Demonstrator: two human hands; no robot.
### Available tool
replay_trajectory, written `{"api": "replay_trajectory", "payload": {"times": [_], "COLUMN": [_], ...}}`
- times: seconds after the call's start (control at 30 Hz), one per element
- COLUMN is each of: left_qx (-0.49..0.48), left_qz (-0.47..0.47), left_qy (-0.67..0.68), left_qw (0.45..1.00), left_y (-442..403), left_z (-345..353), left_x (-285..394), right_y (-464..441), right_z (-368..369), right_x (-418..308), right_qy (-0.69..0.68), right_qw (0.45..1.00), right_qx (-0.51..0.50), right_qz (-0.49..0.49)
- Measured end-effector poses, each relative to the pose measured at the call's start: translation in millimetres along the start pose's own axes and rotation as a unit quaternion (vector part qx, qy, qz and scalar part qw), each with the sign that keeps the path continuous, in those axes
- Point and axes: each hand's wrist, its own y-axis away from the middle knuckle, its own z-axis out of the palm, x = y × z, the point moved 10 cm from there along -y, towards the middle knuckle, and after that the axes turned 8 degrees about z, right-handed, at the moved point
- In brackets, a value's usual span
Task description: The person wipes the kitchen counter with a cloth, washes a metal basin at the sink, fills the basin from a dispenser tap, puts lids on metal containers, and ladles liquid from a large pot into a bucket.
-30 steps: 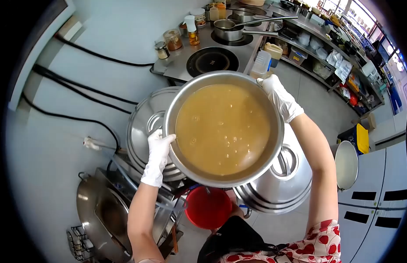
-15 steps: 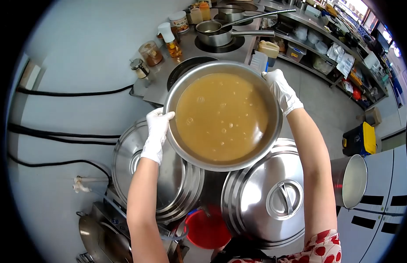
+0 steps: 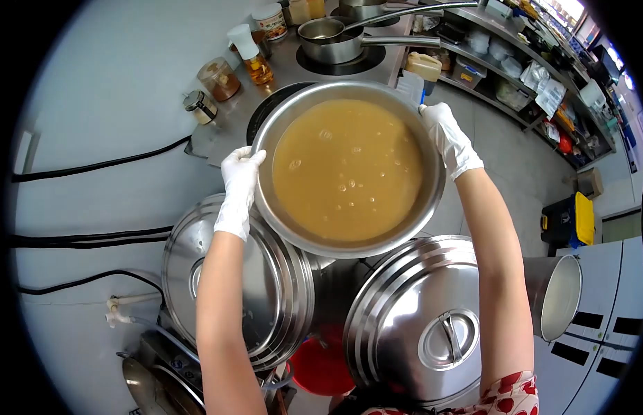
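Observation:
A wide steel basin (image 3: 432,207) filled with murky brown liquid (image 3: 349,169) is in the middle of the view, with small bubbles on the surface. My left hand (image 3: 238,187), in a white glove, grips its left rim, thumb on top. On the upper right rim my right hand (image 3: 447,138), also gloved, is closed round the edge. The far side of the basin overlaps a black round cooktop plate (image 3: 262,114) on the steel counter (image 3: 231,131). Under and in front of the basin are two large lidded steel pots, one left (image 3: 255,304) and one right (image 3: 404,311).
Behind the basin stand a steel saucepan (image 3: 332,50), an oil bottle (image 3: 255,66) and spice jars (image 3: 219,79). A red bucket (image 3: 323,363) sits low between the pots. At right are a tall pot (image 3: 561,297), a yellow-lidded bin (image 3: 583,218) and shelving (image 3: 487,86).
The basin and both hands have moved forward, toward the counter, and now cover part of the near cooktop plate. More of the two lidded pots shows below. Both hands keep their hold.

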Motion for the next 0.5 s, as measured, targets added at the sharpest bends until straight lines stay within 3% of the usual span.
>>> {"api": "replay_trajectory", "payload": {"times": [0.13, 0.17, 0.2, 0.23, 0.27, 0.3, 0.5], "left_qx": [-0.001, 0.007, -0.111, -0.152, -0.170, -0.208, -0.121], "left_qz": [0.009, -0.096, -0.192, -0.256, -0.301, -0.293, -0.256], "left_qy": [-0.022, -0.008, 0.066, 0.213, 0.204, 0.250, 0.267], "left_qw": [1.000, 0.995, 0.973, 0.930, 0.916, 0.899, 0.921], "left_y": [79.1, 114.9, 152.5, 186.2, 208.5, 217.0, 187.3], "left_z": [-7.7, -6.8, 14.6, 34.0, 42.3, 52.4, 32.6], "left_x": [14.6, -0.6, -9.2, -17.3, -12.6, -2.0, -5.4], "right_y": [-3.3, -2.6, -4.4, -6.8, -7.4, -2.6, -2.9], "right_z": [-0.2, 0.6, 3.6, 6.4, 10.2, 11.9, 16.2], "right_x": [-5.1, -8.5, -8.9, -7.9, -8.5, -10.3, -8.3], "right_qy": [0.016, 0.023, 0.012, 0.003, -0.005, -0.009, -0.016], "right_qw": [1.000, 0.999, 1.000, 1.000, 1.000, 1.000, 1.000], "right_qx": [0.016, 0.022, 0.010, -0.005, -0.019, -0.026, -0.021], "right_qz": [-0.003, -0.011, -0.012, -0.014, -0.016, -0.009, 0.007]}}
